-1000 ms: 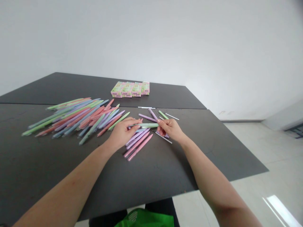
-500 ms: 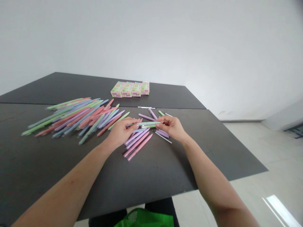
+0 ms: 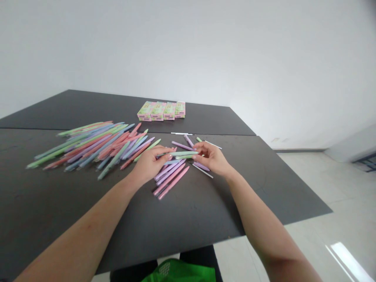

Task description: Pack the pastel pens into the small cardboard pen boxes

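In the head view, my left hand (image 3: 149, 163) is closed in a pinch on the left end of a pale green pen (image 3: 182, 154) lying level across the gap between my hands. At its other end, the fingertips of my right hand (image 3: 214, 159) are closed round the same pen. A second green length shows just below it; whether it is a separate pen I cannot tell. Under and in front of my hands lie several purple pens (image 3: 170, 172) and pink pens (image 3: 174, 182). A thin white refill (image 3: 203, 171) rests below my right hand.
A large heap of pastel pens (image 3: 96, 147) spreads on the left of the dark table (image 3: 264, 188). Several pink-and-green boxes (image 3: 157, 111) stand at the back. More thin white refills (image 3: 181, 134) and a purple pen (image 3: 182, 145) lie beyond my hands.
My right hand has shifted slightly left and down, with its fingers still at the pen's end. More of the thin refill behind it shows. My left hand has hardly moved.
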Demonstrator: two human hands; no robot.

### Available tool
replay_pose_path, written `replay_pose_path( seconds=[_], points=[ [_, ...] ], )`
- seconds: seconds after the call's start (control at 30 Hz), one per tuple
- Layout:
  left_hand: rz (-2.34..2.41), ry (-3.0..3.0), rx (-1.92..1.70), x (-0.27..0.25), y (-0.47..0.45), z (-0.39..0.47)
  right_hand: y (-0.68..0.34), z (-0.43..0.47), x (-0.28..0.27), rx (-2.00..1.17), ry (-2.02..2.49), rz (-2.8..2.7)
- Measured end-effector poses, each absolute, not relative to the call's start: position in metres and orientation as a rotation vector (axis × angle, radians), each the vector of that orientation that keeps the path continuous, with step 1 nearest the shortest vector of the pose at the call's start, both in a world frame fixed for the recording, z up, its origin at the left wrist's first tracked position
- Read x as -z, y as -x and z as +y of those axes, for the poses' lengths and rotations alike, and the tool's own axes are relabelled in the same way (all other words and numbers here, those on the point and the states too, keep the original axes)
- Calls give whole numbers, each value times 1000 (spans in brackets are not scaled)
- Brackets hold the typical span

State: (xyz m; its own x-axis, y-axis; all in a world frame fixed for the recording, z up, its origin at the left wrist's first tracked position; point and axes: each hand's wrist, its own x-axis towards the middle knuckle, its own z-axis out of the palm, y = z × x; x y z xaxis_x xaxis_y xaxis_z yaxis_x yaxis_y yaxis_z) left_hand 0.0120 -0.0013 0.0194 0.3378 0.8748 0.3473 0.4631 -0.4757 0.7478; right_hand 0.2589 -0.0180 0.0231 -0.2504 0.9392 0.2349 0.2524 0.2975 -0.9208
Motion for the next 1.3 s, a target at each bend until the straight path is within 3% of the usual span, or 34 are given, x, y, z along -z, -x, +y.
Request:
replay_pose_path(
  seconds=[0.2, 1.0, 1.3],
  points=[
    [1164, -2072, -1022, -19, -12, -1, -263, -15, -18, -908, 1154, -1694],
    [1170, -2114, -1091, -19, -16, -4, -253, -14, -13, -1120, 1219, -1618],
    [1407, -1704, -1313, -16, 6, 18, -271, 0, -11, -1015, 1378, -1468]
  ],
)
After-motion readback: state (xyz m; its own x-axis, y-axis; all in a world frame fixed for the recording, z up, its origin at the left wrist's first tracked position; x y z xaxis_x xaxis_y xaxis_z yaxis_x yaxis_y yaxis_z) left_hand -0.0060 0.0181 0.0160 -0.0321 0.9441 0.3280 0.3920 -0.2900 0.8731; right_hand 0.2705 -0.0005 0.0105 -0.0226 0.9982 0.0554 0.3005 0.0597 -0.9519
